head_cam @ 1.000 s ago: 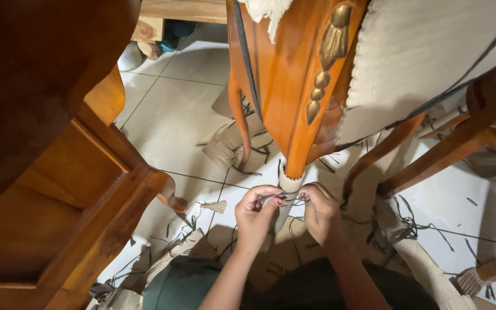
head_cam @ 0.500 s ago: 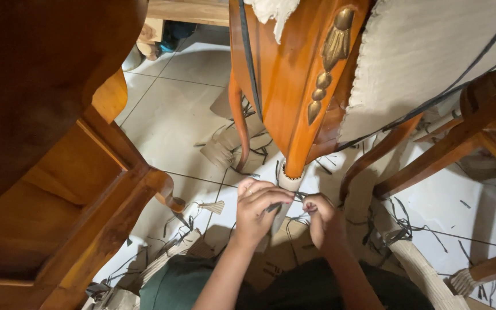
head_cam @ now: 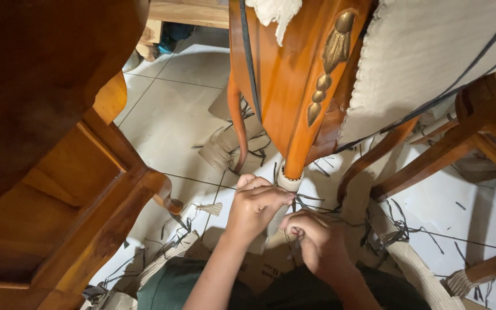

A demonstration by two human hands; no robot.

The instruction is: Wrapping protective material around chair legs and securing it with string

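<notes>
Your left hand (head_cam: 255, 205) and right hand (head_cam: 311, 238) pinch thin black strapping (head_cam: 311, 201) beside the glossy orange-brown wooden chair leg (head_cam: 297, 149)'s pale wrapped foot (head_cam: 288, 182); slack could loosen that wrap.

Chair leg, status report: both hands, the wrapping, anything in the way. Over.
Left hand pinching at the pale wrapping on the chair leg foot. Right hand fisted just below, contents hidden. Dark strap scraps litter the tiled floor.

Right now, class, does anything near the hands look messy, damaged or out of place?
Yes. Dark strap offcuts and corrugated wrap scraps litter the tiled floor around the chair leg. Both hands, left and right, pinch straps at its wrapped foot.
</notes>
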